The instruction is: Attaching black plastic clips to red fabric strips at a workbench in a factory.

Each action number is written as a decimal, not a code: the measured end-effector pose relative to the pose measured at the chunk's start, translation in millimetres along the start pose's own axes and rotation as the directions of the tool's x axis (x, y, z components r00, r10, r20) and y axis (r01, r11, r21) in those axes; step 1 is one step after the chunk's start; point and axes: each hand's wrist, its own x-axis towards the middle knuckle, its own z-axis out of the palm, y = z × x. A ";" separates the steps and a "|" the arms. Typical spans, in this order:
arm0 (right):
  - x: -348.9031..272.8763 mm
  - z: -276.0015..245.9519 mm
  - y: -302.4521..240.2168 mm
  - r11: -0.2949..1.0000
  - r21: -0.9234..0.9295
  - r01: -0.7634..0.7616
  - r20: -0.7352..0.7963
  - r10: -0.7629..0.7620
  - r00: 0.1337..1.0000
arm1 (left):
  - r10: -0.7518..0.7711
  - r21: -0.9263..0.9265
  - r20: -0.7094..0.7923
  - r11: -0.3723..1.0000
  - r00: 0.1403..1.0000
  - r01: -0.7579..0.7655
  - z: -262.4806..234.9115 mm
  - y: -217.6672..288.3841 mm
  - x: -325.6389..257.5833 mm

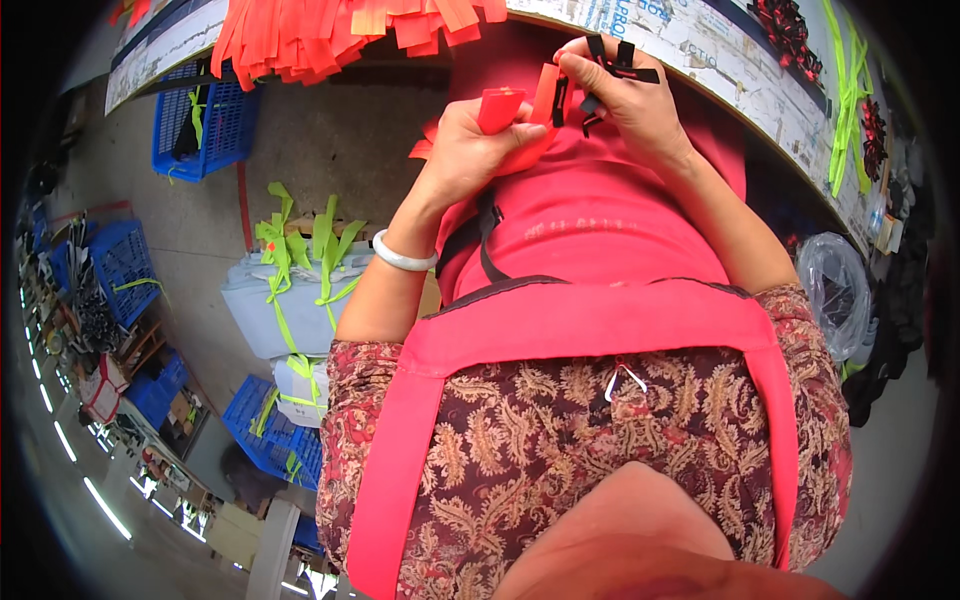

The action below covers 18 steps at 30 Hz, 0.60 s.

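Note:
My left hand (465,150) is closed around a bundle of flat red-orange strips (500,110), whose ends stick out on both sides of the fist. Close by, my right hand (640,110) pinches the tip of one red-orange strip (545,95) between thumb and finger. Several short black strips (625,62) poke out between the fingers of that same hand. One black piece (560,103) lies along the red strip between the hands. Both hands are in front of my pink apron (600,220), near the table edge.
A thick pile of red-orange strips (300,40) hangs over the edge of the worn table (690,50). Neon-green strips (845,100) and dark red-black bundles (790,35) lie at its right. Blue crates (205,130) and tied grey bundles (265,310) stand on the floor at left.

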 end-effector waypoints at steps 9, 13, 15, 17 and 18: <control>3.5 -6.7 6.3 0.999 -0.049 0.023 0.081 -0.019 0.997 | -0.001 -0.136 -0.097 0.991 0.995 -0.012 16.5 9.7 27.5; 6.6 -8.8 -0.4 0.998 -0.063 0.010 0.070 -0.005 0.998 | -0.003 -0.234 -0.148 0.972 0.989 -0.033 14.7 8.8 30.8; 5.9 -10.5 -1.1 0.998 -0.052 -0.024 0.080 0.028 0.996 | -0.017 -0.242 -0.139 0.970 0.990 -0.017 14.7 13.0 31.0; 6.4 -10.8 3.2 0.996 -0.081 -0.027 0.076 0.034 0.997 | 0.000 -0.214 -0.141 0.976 0.990 -0.030 14.8 13.2 30.1; 6.5 -11.4 2.5 0.996 -0.080 -0.028 0.081 0.034 0.996 | -0.001 -0.214 -0.146 0.976 0.989 -0.030 15.3 12.4 29.6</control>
